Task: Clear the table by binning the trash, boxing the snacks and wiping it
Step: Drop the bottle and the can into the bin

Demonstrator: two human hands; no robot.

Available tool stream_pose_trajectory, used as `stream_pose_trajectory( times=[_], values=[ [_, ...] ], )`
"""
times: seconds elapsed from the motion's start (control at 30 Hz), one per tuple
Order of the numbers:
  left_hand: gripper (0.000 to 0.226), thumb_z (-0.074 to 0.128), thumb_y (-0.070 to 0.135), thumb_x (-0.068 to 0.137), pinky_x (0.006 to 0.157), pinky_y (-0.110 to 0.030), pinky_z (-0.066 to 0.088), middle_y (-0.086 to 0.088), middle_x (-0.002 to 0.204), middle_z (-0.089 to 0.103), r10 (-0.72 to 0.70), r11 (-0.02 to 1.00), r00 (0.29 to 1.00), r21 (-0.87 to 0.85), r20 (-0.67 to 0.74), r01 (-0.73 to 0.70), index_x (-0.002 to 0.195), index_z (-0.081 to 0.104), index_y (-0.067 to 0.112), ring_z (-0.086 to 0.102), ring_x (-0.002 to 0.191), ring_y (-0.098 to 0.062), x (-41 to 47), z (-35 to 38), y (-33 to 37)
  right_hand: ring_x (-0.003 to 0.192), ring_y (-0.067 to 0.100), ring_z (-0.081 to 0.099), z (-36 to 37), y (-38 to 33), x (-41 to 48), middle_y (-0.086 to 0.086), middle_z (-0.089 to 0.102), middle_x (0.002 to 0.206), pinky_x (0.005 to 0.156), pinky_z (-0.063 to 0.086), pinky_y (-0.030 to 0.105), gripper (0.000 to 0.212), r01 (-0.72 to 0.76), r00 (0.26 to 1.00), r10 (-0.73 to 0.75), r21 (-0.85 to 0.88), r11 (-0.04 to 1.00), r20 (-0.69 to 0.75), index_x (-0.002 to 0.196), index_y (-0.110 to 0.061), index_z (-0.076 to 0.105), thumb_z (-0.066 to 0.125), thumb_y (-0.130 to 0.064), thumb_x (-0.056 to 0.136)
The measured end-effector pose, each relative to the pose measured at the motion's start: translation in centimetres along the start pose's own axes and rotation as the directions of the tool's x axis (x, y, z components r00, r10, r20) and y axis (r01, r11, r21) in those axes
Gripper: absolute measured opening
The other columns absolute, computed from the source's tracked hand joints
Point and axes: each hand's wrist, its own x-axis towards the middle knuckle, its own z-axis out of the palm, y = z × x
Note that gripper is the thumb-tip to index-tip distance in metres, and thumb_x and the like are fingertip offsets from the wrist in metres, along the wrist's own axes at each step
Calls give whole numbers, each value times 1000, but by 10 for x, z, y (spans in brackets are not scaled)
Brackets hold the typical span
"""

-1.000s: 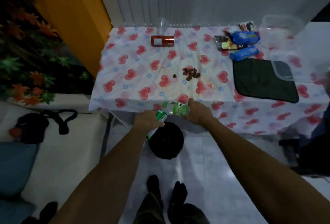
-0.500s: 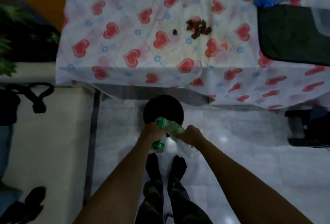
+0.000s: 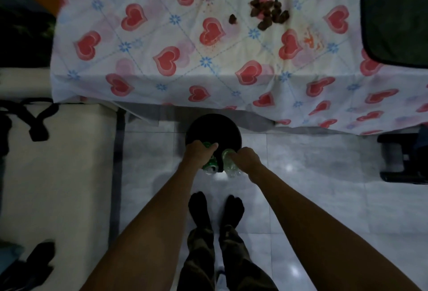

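Two bottles held over the bin's near rim, in front of the table.

From the left: a black strap [image 3: 34, 117] lies on a cream mat [image 3: 58, 175]. The heart-print cloth [image 3: 162, 82] hangs over the table edge, carrying brown crumbs [image 3: 268, 13] and, at its right end, a dark rag [image 3: 398, 19]. A black stool [image 3: 403, 158] stands far right. The bin [image 3: 213, 124] sits on the tiles just below the cloth's hem. Half a second ago both hands were short of the bin and the bottles crossed; now the hands are over its rim and the bottles are apart. The left hand [image 3: 199, 154] curls round the green bottle [image 3: 210, 167], thumb pointing right. The right hand [image 3: 245, 159] grips the clear bottle [image 3: 230, 168], knuckles up. Both arms are outstretched.
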Motion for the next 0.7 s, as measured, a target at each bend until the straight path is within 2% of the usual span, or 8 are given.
stream_pose_trajectory(
  times=[0.07, 0.13, 0.2, 0.33, 0.47, 0.6, 0.7],
  values=[
    [75, 59, 57, 93, 81, -33, 50, -26, 128, 62, 17, 999, 1000, 51, -6, -16, 131, 55, -8, 62, 114, -39, -1, -5, 3, 85, 29, 63, -2, -5, -2, 12, 65, 90, 69, 50, 35, 26, 33, 999, -34, -17, 999, -33, 100, -1, 66, 59, -24, 92],
    [75, 57, 56, 94, 94, -37, 50, -24, 136, 57, 10, 997, 1000, 72, -2, -10, 138, 50, -5, 57, 123, -38, -2, -8, 4, 93, 31, 65, -4, -8, -4, 14, 68, 97, 83, 55, 41, 23, 53, 997, -52, 11, 999, -62, 104, 1, 67, 60, -18, 91],
    [75, 57, 55, 94, 101, -41, 50, -24, 140, 55, 16, 996, 1000, 88, -1, -16, 141, 47, -3, 54, 127, -39, -3, -10, 4, 94, 33, 68, -5, -8, -4, 16, 70, 99, 86, 57, 44, 22, 63, 996, -62, 22, 998, -69, 102, 0, 68, 62, -17, 90],
    [78, 57, 55, 95, 104, -43, 48, -23, 146, 49, 13, 994, 1000, 105, 4, -14, 148, 41, -1, 51, 131, -39, -4, -14, 2, 83, 33, 68, -6, -6, -4, 25, 70, 103, 84, 58, 47, 26, 69, 995, -66, 34, 997, -72, 105, 7, 66, 62, -14, 90],
    [76, 57, 54, 94, 104, -44, 49, -23, 145, 50, 28, 993, 1000, 117, -6, -27, 146, 42, 1, 53, 130, -39, -9, -18, 5, 93, 36, 69, -8, -10, -11, 23, 69, 102, 84, 59, 47, 26, 105, 991, -103, 13, 994, -79, 106, 7, 66, 63, -14, 90],
    [71, 55, 52, 97, 103, -42, 48, -21, 144, 52, 87, 983, 996, 164, -30, -81, 146, 43, 3, 53, 130, -38, -23, -24, 16, 79, 30, 69, -11, -19, -19, 16, 70, 86, 72, 60, 38, 20, 140, 987, -142, -34, 990, -75, 90, 2, 66, 63, -18, 88],
    [70, 53, 55, 96, 101, -42, 47, -19, 143, 54, 115, 969, 992, 225, -55, -100, 146, 44, 6, 54, 129, -36, -35, -31, 27, 69, 23, 62, -17, -30, -28, 7, 62, 73, 61, 52, 30, 18, 170, 981, -175, -70, 983, -81, 74, -10, 60, 65, -21, 88]
  ],
)
